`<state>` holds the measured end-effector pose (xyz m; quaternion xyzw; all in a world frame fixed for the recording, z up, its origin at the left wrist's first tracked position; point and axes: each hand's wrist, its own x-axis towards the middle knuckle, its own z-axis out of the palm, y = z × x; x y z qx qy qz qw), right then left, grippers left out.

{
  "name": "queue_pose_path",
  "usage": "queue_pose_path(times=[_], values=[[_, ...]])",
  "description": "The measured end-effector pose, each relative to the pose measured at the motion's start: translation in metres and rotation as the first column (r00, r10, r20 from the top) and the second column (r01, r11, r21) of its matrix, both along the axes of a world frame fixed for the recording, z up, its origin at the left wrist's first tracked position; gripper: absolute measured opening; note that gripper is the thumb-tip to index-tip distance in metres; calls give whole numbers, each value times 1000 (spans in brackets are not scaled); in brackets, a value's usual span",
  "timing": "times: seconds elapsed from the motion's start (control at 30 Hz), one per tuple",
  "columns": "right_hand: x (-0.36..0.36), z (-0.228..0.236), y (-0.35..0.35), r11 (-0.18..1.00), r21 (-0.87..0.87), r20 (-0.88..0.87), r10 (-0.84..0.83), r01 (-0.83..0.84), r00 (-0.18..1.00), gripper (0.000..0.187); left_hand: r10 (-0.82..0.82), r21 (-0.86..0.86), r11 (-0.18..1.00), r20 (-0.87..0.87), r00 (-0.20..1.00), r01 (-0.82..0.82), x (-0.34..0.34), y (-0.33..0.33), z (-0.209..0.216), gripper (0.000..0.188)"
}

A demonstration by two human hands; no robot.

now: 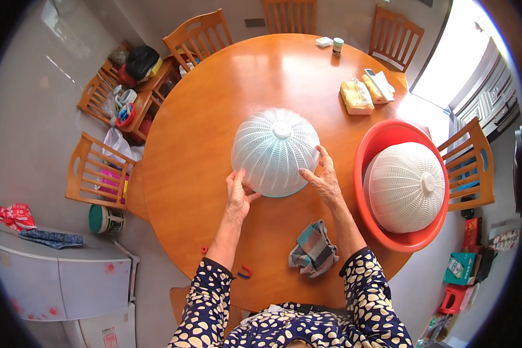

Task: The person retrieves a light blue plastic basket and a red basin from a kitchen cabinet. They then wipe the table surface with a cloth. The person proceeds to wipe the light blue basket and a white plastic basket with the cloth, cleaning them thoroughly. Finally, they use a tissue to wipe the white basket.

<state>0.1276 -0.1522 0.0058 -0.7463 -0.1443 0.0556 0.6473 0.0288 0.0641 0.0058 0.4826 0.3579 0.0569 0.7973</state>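
Observation:
A pale, see-through mesh food cover (275, 159), domed with a round white knob, is over the middle of the round wooden table (182, 168). My left hand (238, 196) grips its rim at the near left, fingers partly behind the edge. On the right side my right hand (323, 180) holds it, thumb and fingers spread along the rim. A bluish edge shows along the near side; whether the rim touches the table I cannot tell. A checked cloth (314, 249) lies crumpled near my right forearm. A second white mesh cover (409, 185) rests tilted inside a red basin (362, 191).
Tissue packs (356, 97) and a small jar (337, 46) stand toward the far right. A red and blue horseshoe magnet (245, 272) lies by my left sleeve. Wooden chairs (200, 35) ring the table; a white fridge (64, 278) is at the lower left.

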Motion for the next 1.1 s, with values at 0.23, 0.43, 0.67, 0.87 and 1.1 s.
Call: queue_pose_path(times=[0.23, 0.43, 0.67, 0.87, 1.1], values=[[-29, -9, 10, 990, -136, 159, -19, 41, 987, 86, 37, 75, 997, -34, 999, -35, -21, 11, -29, 56], [-61, -12, 13, 980, -190, 153, -29, 58, 988, 86, 58, 37, 998, -15, 998, -58, -49, 7, -35, 50], [-65, -14, 8, 966, -231, 326, -32, 112, 945, 81, 161, 237, 962, -86, 983, -137, -46, 14, -59, 51], [-96, 53, -49, 952, -227, 435, -89, 205, 896, 56, 252, 752, 625, 56, 966, -207, -41, -22, -11, 49], [-111, 99, -175, 818, -93, 549, -433, 567, 715, 26, -251, 746, 657, 354, 901, -110, -18, -158, 68, 44]])
